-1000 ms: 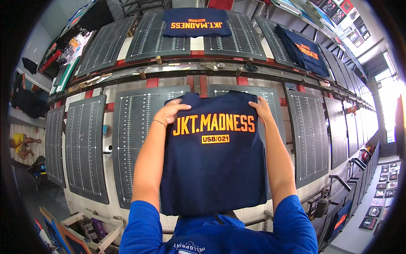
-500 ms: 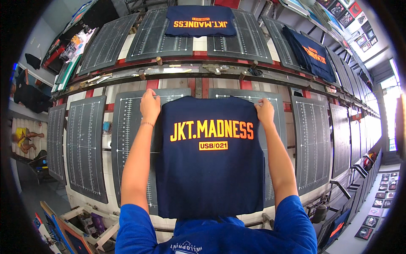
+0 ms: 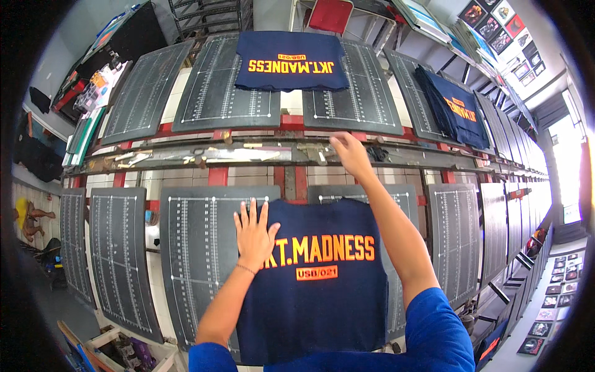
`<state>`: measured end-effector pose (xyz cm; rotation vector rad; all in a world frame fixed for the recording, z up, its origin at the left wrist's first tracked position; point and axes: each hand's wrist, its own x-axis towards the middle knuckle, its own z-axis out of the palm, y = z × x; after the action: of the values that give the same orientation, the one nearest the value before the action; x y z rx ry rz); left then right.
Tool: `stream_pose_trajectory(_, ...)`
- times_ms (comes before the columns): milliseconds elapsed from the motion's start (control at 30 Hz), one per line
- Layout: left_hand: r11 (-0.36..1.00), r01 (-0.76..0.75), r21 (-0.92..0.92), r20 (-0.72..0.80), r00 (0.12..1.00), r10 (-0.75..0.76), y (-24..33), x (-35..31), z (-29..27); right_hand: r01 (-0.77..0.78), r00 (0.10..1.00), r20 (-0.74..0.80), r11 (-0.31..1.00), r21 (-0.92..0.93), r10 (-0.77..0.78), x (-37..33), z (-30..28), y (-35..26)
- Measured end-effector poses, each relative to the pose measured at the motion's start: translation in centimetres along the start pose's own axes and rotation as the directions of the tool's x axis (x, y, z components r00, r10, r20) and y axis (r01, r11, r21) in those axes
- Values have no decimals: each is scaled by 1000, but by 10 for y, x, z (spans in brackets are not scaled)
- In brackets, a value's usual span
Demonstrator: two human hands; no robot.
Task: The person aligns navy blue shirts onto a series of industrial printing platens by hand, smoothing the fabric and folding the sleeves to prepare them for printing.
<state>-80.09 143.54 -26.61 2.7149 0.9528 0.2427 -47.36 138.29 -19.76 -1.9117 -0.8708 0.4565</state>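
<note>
A dark navy shirt panel [image 3: 316, 316] with orange-yellow block lettering lies flat in front of me, across the gap between two black gridded boards. My left hand [image 3: 253, 239] rests flat on its upper left edge, fingers spread, covering the start of the lettering. Farther forward, my right hand [image 3: 351, 155] reaches over the middle rail, its fingers stretched out to the left with nothing visible in them. Just left of those fingertips, a small grey-green metal tool [image 3: 316, 152] lies on the rail; its kind is unclear.
A matching navy panel [image 3: 291, 59] lies on the far boards, and another navy piece [image 3: 455, 108] hangs over a board at the far right. Black gridded boards [image 3: 121, 260] line both sides of the long metal rail [image 3: 248, 155]. A person [image 3: 28, 217] is at the far left.
My left hand has gone from the panel's upper left corner to lying flat on it. The right hand has left the upper right corner and moved forward over the rail. The view has tilted up.
</note>
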Motion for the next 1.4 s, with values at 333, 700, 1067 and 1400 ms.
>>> stream_pose_trajectory(333, 991, 64, -119, 170, 984, -43, -3, 15, -6, -470, 806, 263, 303, 829, 531, 281, 168, 62)
stream_pose_trajectory(700, 966, 30, -255, 57, 998, -16, -11, 7, 0, 281, 915, -375, 435, 855, 147, 303, 102, -33)
stream_pose_trajectory(1067, 646, -393, -654, -543, 839, -41, 52, 67, -181, 671, 679, -604, 687, 280, -417, 119, -257, -352)
stream_pose_trajectory(1400, -167, -583, -795, -600, 719, 351, 267, 61, -321, 480, 760, -450, 872, -98, -469, -320, -398, -438)
